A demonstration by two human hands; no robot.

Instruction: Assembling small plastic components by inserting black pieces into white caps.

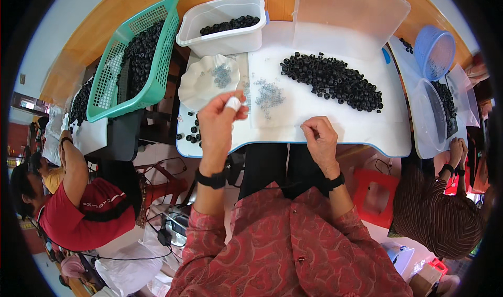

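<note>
My left hand (219, 120) is raised over the front left of the white table (340, 132), its thumb wrapped in a white covering (233, 103). Its fingers are curled into a pinch, and anything between them is hidden. Near the table's front edge, my right hand (320, 139) also has thumb and forefinger pressed together; I cannot make out anything in them. Small clear bluish pieces (270, 96) lie scattered just beyond my hands. More such pieces (221, 76) sit in a wavy-rimmed white dish (194, 90). Small black ring-shaped parts (335, 81) form a long heap farther right.
Behind the dish stands a white tub (222, 46) of black parts; left of it is a green basket (99, 108). A clear plastic panel (348, 19) stands at the back. Co-workers sit at both sides. Loose black parts (195, 130) lie left of my left wrist.
</note>
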